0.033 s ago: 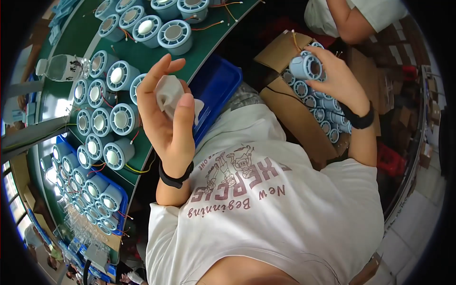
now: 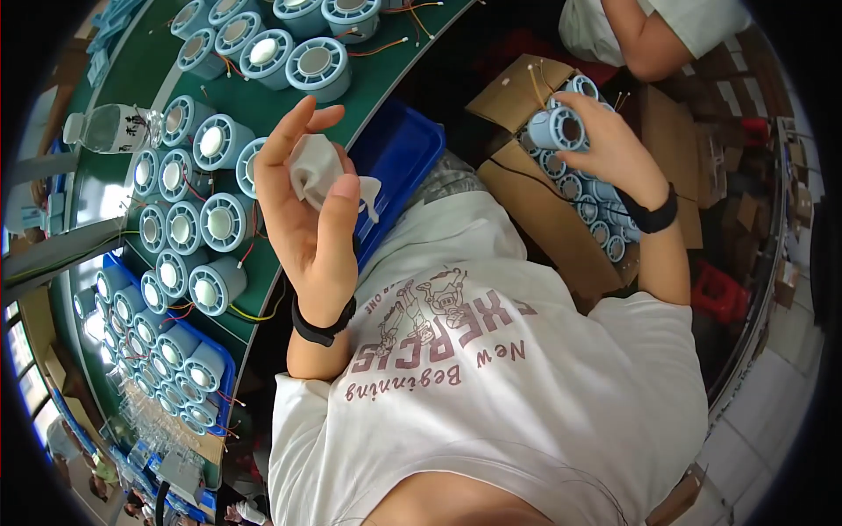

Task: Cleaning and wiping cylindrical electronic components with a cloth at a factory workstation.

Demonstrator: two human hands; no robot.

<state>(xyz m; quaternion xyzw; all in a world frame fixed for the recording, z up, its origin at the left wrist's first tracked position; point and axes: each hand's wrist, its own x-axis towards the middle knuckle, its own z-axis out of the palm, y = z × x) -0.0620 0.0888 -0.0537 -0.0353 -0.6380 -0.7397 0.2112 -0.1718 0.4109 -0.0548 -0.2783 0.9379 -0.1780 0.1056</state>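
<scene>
My left hand (image 2: pixel 311 219) is curled round a crumpled white cloth (image 2: pixel 317 168), whose loose end hangs out beside the thumb. To the right, my right hand (image 2: pixel 614 149) grips a light-blue round motor-like housing (image 2: pixel 556 131) between thumb and fingers. Thin wires stick up behind that housing, and its dark round opening faces my palm. It is held over an open cardboard box (image 2: pixel 535 193) packed with similar blue housings (image 2: pixel 599 233). Left of my left hand, more of these housings (image 2: pixel 224 222) with pale round centres stand on the green table.
A blue tray (image 2: pixel 412 145) lies at the edge of the green table (image 2: pixel 377 74). Another blue tray (image 2: pixel 230 355) holds several housings at the lower left. A clear bottle (image 2: pixel 110 129) lies at the far left. Another person's arm (image 2: pixel 645 39) is at the upper right.
My right hand and the housing in it have shifted slightly left and down over the box. My left hand keeps the cloth in nearly the same place.
</scene>
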